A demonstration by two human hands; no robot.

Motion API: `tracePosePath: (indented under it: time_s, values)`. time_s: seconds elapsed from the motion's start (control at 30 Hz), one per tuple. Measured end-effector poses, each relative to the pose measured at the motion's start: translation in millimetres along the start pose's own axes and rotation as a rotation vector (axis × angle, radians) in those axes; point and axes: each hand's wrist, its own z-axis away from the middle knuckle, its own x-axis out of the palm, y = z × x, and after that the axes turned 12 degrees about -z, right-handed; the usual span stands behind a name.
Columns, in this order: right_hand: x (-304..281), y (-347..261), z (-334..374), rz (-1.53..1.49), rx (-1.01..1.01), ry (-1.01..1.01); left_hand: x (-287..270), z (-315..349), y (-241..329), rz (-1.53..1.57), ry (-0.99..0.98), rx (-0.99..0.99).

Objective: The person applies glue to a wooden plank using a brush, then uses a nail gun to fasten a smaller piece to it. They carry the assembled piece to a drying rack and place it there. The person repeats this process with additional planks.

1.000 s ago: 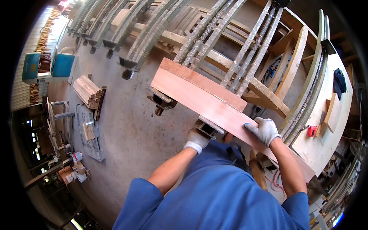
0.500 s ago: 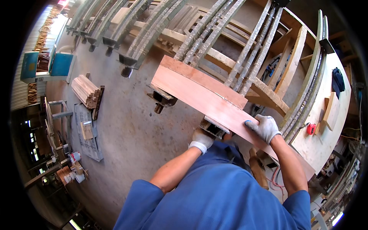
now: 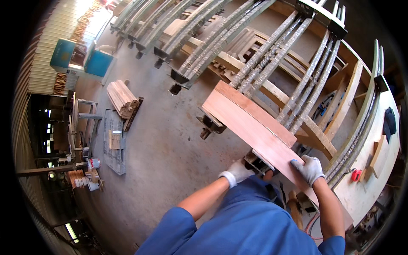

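Observation:
A long pinkish wooden board [image 3: 250, 125] lies across metal bar clamps, with a narrower reddish strip [image 3: 259, 112] along its far side. My right hand [image 3: 311, 170], in a pale work glove with a blue thumb tip, is closed on the board's right part, thumb on the top face. In the same kind of glove, my left hand [image 3: 239, 171] is closed at the dark clamp end [image 3: 256, 162] that juts out from under the board's near edge. Its fingertips are partly hidden by the clamp. Another clamp end [image 3: 210, 123] protrudes farther left.
Threaded clamp bars [image 3: 272, 51] stretch away on a wooden frame. A pale tabletop [image 3: 361, 193] at right carries a red tape measure [image 3: 356, 175], a wood block [image 3: 378, 157] and a dark cloth [image 3: 389, 123]. Stacked wood strips [image 3: 123, 100] and a grey pallet [image 3: 114, 159] are on the floor at left.
The whole view has swung left, so everything sits farther right and lower in the picture. Both hands keep their places, right on the board and left at the clamp end.

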Motion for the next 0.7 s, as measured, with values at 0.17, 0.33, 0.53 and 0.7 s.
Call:
tracePosePath:
  time_s: [0.17,0.33,0.53,0.7]
  values:
    - [1,-2,0,-0.022,0.019,0.004,-78,21,-55,-0.071,0.829,-0.322]
    - [-4,-4,-1,-0.049,0.03,0.014,-147,-27,-55,-0.458,0.725,-0.178]
    - [0,1,2,-0.022,0.041,0.0,-143,-93,-101,-0.358,0.5,-0.234]
    - [-4,-3,2,0.033,0.047,-0.039,-138,-84,-82,-0.477,0.556,-0.303]
